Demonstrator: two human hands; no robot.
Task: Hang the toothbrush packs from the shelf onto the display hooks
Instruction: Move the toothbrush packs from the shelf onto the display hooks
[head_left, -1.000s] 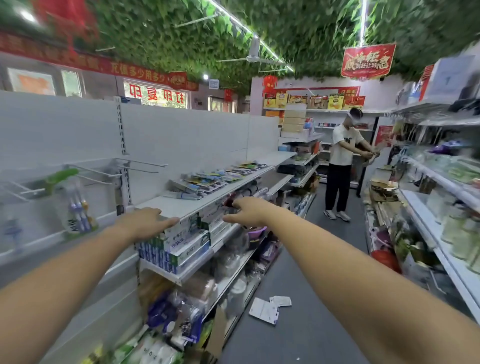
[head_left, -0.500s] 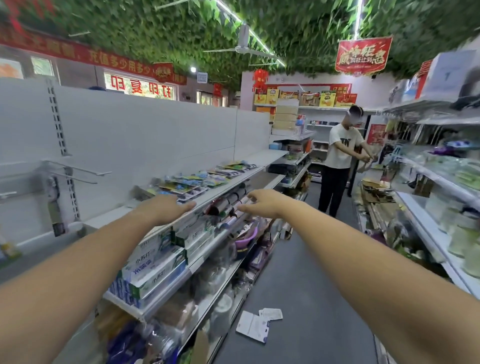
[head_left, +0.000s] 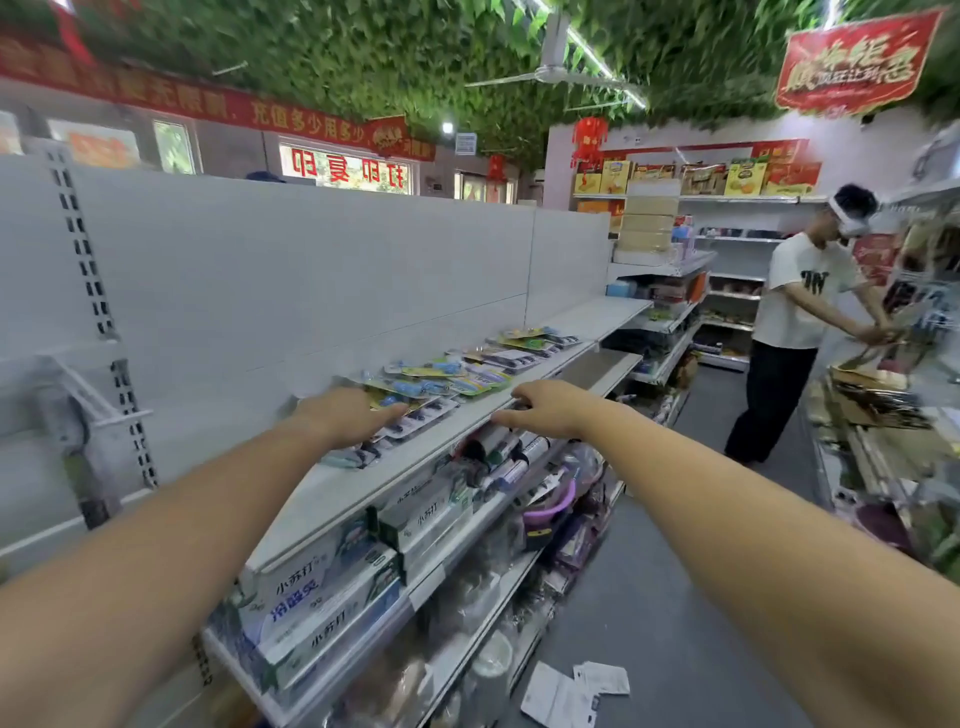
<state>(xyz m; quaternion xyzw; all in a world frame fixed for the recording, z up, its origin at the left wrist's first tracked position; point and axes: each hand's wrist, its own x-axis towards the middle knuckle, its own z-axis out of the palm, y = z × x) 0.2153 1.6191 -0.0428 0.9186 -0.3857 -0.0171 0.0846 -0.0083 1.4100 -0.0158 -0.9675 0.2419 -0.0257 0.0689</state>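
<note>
head cam | wide | fwd+down over shelf (head_left: 343, 491) | close

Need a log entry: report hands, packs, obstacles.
Left hand open, flat over nearest toothbrush packs. Right hand open at shelf edge, empty. Packs all lying on shelf. Nothing blocking them.

So the white top shelf (head_left: 363, 483) has toothbrush packs (head_left: 470, 376) lying flat on it, overlapping in a messy row that runs off toward 2 o'clock.
</note>
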